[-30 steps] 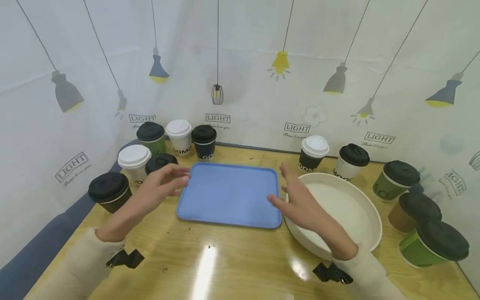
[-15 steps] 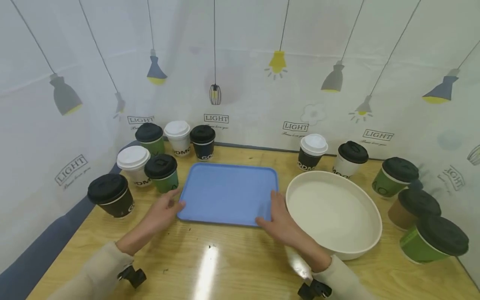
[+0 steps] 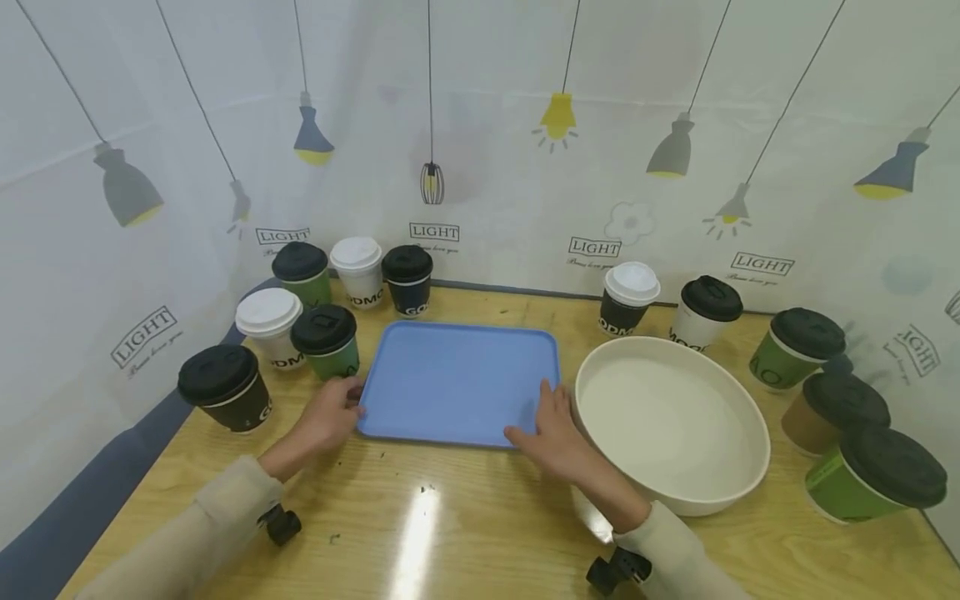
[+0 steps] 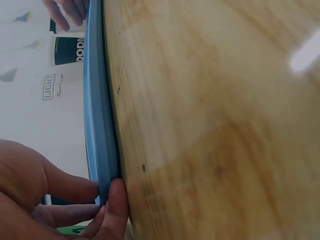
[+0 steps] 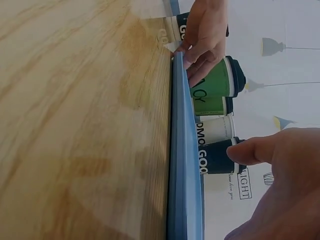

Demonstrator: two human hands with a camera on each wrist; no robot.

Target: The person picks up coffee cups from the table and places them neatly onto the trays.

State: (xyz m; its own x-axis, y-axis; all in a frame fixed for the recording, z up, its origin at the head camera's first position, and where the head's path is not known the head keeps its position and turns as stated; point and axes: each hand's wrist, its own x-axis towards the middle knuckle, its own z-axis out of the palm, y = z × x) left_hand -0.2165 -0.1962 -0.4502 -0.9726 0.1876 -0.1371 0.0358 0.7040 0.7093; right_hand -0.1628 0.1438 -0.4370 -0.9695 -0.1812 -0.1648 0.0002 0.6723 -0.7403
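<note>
A blue rectangular tray (image 3: 461, 383) lies on the wooden table in the middle of the head view. At its near left corner, my left hand (image 3: 330, 417) pinches the rim, thumb on one side and fingertips low against the edge, as the left wrist view shows up close. My right hand (image 3: 558, 437) is at the tray's near right corner. Its thumb (image 5: 245, 151) stands out straight above the tray's surface, apart from it, in the right wrist view; its other fingers are mostly hidden there. In the head view those fingers lie along the right edge.
A round cream dish (image 3: 671, 425) stands just right of my right hand. Lidded paper cups, such as a green one (image 3: 326, 342) near my left hand and a black-and-white one (image 3: 628, 298), line the left, back and right. A printed curtain (image 3: 495, 150) hangs behind.
Both hands have come down and nearer to me, from above the tray's sides to its near corners. My left hand has taken hold of the rim. The tray stays in about the same place.
</note>
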